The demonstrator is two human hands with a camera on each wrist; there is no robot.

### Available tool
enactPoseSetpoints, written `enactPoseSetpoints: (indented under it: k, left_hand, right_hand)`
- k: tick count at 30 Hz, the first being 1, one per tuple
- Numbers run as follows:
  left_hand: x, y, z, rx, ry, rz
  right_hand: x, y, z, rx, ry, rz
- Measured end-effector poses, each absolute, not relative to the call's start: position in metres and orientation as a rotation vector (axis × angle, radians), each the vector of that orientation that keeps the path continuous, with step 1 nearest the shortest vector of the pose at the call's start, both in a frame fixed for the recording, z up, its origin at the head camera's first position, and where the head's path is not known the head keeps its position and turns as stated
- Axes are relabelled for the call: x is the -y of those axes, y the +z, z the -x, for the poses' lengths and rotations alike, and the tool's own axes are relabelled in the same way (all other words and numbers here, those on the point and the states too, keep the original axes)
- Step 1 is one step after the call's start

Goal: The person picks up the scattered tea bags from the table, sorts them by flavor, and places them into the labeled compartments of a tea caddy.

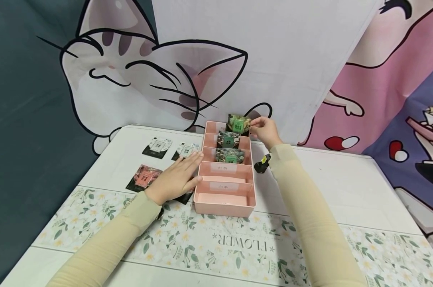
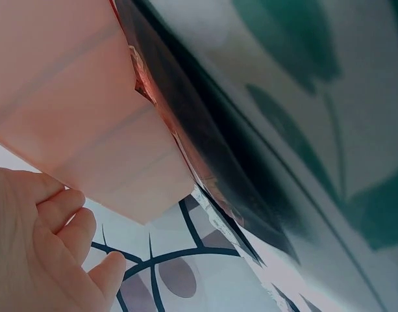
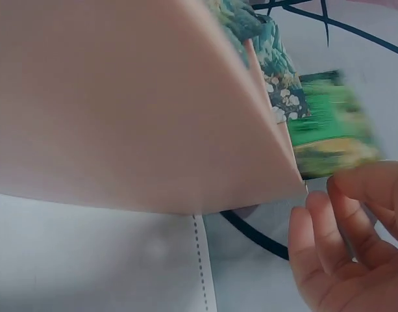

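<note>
A pink divided box (image 1: 225, 210) stands on the table, with labels on its dividers. My right hand (image 1: 264, 130) pinches the near corner of a bright green tea sachet (image 1: 239, 124) at the box's far compartment. The right wrist view shows thumb and index finger (image 3: 367, 185) at that sachet's edge (image 3: 335, 123). Two darker green sachets, one (image 1: 229, 140) behind the other (image 1: 230, 156), stand in the compartments nearer me. With fingers extended, my left hand (image 1: 177, 177) rests along the box's left wall (image 2: 62, 110). The two nearest compartments hold nothing.
Left of the box lie two white-and-black sachets, one (image 1: 158, 147) beside the other (image 1: 186, 150), and a red one (image 1: 144, 177). Another dark packet (image 1: 184, 198) is partly under my left hand. A cartoon-print cloth (image 1: 281, 59) hangs behind the table.
</note>
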State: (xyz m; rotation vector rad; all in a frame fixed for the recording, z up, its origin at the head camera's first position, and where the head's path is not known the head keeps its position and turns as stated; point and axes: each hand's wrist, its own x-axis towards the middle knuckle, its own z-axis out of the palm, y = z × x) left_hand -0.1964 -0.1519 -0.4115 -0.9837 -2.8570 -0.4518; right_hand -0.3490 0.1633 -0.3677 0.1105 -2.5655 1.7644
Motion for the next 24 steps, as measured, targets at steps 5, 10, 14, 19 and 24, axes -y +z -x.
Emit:
enactPoseSetpoints:
  k: [5,10,14,19,24]
  left_hand:
    - [0.151,-0.411,0.197,2.865,-0.446,0.984]
    - [0.151,-0.411,0.197,2.868,-0.452,0.985]
    - [0.151,-0.411,0.196,2.853,-0.462,0.988]
    - [0.151,-0.411,0.194,2.849,-0.461,0.980]
    - [0.151,-0.410,0.194,2.847,-0.480,0.977]
  right_hand:
    - [-0.170,-0.370,0.348,2.575,1.754,-0.086]
    - [-0.175,-0.369,0.343,2.572,1.777,-0.049]
    - [-0.178,-0.367,0.336,2.621,1.720,-0.059]
    - [-0.181,-0.363,0.326,2.678,1.621,-0.132]
    - [-0.189,-0.353,0.310,2.717,1.455,-0.270]
